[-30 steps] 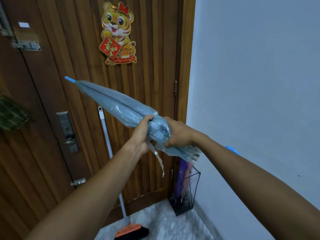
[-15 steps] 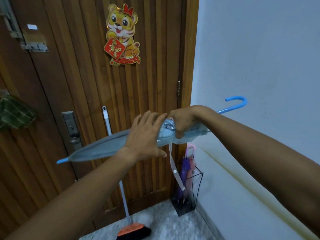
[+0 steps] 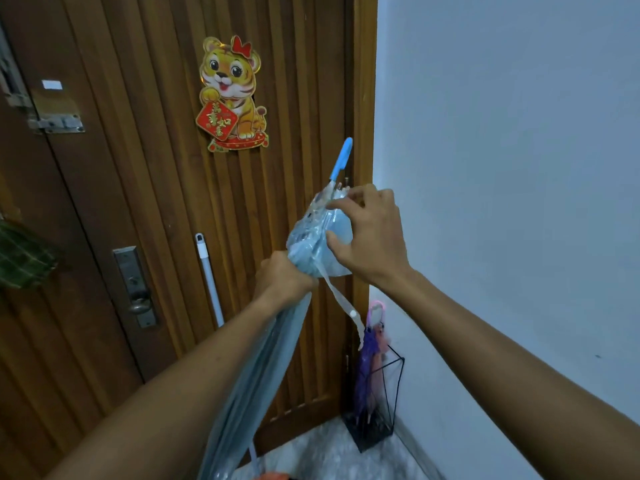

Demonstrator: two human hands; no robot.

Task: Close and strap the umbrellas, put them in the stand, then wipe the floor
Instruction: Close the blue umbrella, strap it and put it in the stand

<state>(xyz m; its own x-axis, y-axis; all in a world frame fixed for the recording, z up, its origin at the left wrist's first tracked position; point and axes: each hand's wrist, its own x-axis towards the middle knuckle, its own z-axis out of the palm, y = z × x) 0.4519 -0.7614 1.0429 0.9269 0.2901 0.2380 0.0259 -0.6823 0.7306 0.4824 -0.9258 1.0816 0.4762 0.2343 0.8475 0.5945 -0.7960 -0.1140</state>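
Door (image 3: 145,188) fills frame left, wall (image 3: 502,168) right, stand (image 3: 372,439) on floor (image 3: 322,448) lower right, while your left hand (image 3: 284,280) clenches the umbrella (image 3: 311,244) and your right hand (image 3: 375,237) pinches it.

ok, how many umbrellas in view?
2. A clear blue umbrella, held by left hand and right hand; a purple umbrella in the black wire stand by the door. Others may hide there.

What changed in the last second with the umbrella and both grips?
The umbrella swung from tip-up-left to nearly upright, tip down, blue handle up. The left grip, flat on it half a second ago, now holds the folds; the right grip holds the bunched top. The strap still hangs loose; stand and door unchanged.
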